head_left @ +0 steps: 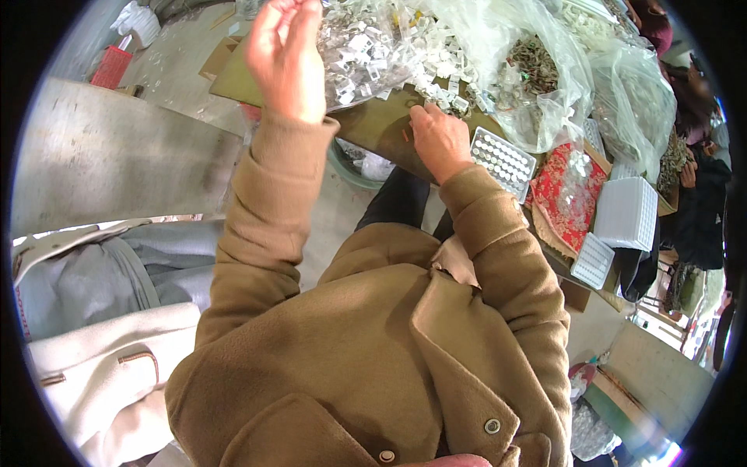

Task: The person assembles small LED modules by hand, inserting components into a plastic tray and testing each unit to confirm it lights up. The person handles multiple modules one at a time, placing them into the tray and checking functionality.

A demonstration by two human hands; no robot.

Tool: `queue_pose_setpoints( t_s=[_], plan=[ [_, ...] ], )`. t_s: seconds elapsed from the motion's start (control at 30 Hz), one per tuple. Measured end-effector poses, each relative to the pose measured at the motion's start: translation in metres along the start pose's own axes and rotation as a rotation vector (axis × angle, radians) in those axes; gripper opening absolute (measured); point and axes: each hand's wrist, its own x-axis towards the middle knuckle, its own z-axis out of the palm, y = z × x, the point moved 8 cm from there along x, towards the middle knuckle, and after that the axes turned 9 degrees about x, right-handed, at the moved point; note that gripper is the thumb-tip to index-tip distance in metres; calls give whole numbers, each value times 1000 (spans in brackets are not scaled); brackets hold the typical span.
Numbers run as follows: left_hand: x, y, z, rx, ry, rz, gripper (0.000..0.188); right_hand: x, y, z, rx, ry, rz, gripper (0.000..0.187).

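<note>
Small pale pieces (437,56) beyond and left of 1 white tray (527,177)
They probably lie close for easy reach. Left of the tray, the right hand (440,142) has its fingers bunched; farther left, the raised left hand (286,64) curls its fingers. I cannot tell whether either clamps anything.

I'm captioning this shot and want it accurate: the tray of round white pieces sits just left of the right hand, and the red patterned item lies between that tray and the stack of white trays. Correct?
One slip: the tray of round white pieces sits just right of the right hand; the head view shows this. The red patterned item does lie between it and the stack of white trays.
</note>
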Motion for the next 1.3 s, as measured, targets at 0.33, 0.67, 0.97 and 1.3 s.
queue_pose_setpoints(
  t_s=[0.33,0.67,0.97,1.3],
  plan=[
    [-184,-80,36,-28,-547,-1051,25,-25,56,-36,1084,114,453,23],
    [-200,-91,57,-129,-489,-938,31,-52,85,-53,1454,326,458,22],
    [-175,-12,82,9,-500,-297,43,-88,58,-72,1518,135,373,23],
    [-235,-18,119,111,-767,-765,13,-158,49,-97,1245,356,420,18]
  ],
)
